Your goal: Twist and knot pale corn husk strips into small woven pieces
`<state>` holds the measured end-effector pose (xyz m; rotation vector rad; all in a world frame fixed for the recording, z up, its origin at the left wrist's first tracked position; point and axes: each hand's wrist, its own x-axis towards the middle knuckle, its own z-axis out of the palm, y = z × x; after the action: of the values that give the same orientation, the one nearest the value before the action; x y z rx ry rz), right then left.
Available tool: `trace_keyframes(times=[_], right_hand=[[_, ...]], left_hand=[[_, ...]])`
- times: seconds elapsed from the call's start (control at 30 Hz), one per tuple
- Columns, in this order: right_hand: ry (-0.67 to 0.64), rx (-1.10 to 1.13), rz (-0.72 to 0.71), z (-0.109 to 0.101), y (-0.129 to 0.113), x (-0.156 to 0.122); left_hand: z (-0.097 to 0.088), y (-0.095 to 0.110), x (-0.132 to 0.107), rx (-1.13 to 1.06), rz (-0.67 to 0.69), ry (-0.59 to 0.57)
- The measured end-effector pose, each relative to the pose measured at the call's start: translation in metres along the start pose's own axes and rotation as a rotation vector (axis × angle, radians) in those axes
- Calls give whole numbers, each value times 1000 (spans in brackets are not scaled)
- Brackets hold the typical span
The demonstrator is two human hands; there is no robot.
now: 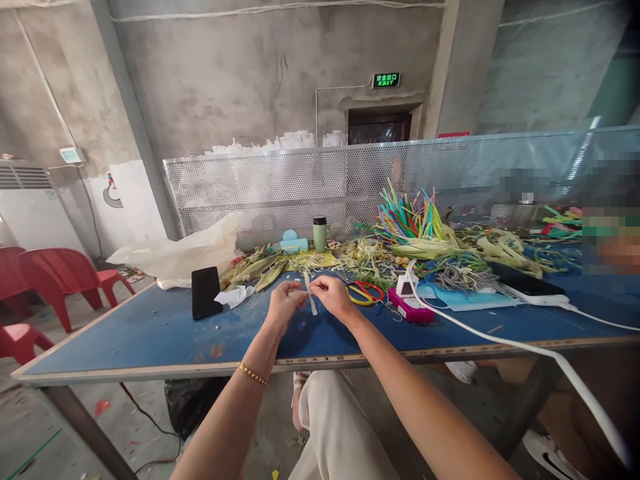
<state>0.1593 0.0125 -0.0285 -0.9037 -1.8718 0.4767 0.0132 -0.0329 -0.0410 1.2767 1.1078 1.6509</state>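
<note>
Against bare concrete walls, at a blue table strewn with husks: pale strip at centre, liable to tear or slip if tugged hard (thin, by the look of it); right hand pinched on the strip, left hand half-curled just beside, hold impossible to tell.

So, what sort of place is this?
Probably a handicraft workshop: a blue worktable bears husk-like leaves and a bunch of coloured strips, a person's right hand pinches a pale strip, and a lit exit sign sits above a doorway.
</note>
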Motion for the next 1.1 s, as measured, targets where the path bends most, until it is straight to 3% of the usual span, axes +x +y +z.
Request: trace_keyframes(times=[0.33,0.47,0.6,0.83,0.97,1.1], right_hand=[[-137,500,213,0,-10,-5],[-154,612,281,-1,-13,-6],[-125,585,247,-1,-12,-5],[23,163,121,-3,-6,-1],[-73,230,68,0,0,-1],[-51,362,110,2,4,-1]], left_hand=[[1,7,-2,-71,6,91],[1,9,-5,-30,2,15],[2,11,-7,-37,37,-106],[3,6,-4,-22,20,-96],[3,3,-4,-3,-2,-124],[2,3,-4,-61,-72,-75]])
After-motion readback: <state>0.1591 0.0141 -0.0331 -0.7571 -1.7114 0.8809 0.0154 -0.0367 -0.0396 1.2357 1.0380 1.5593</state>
